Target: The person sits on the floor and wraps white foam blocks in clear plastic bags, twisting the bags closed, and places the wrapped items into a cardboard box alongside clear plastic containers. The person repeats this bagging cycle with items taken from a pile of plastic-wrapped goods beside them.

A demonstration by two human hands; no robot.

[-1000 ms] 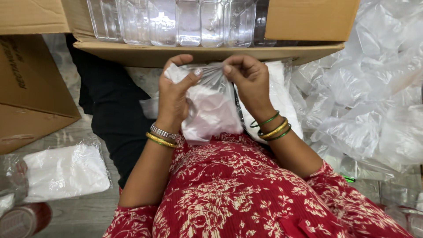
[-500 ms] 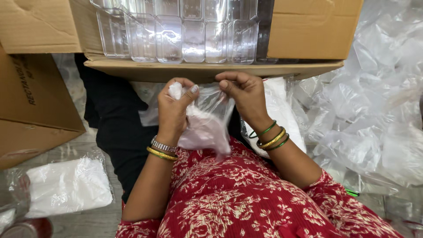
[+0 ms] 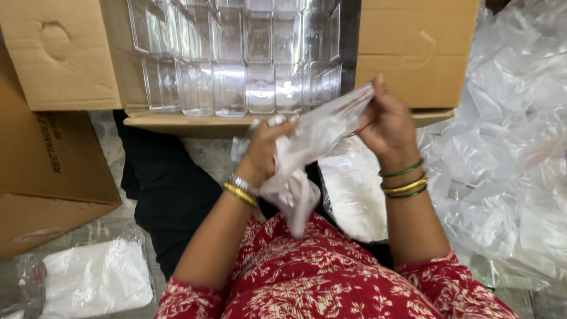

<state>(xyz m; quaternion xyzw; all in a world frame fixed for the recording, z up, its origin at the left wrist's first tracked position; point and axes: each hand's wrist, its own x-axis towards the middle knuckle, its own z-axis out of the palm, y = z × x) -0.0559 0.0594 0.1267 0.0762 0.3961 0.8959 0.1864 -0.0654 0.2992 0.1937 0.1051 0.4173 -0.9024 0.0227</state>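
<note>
A person in a red flowered dress (image 3: 331,277) sat on the floor, both hands raised before the chest. The left hand (image 3: 263,155) gripped the bunched lower part of a clear plastic bag (image 3: 304,156), while the right hand (image 3: 384,121) pinched its upper edge, stretching it between them. The bag seemingly was being opened; parting its mouth would call for a steady pull. Beyond stood a cardboard box (image 3: 413,53) holding clear plastic containers (image 3: 242,65).
</note>
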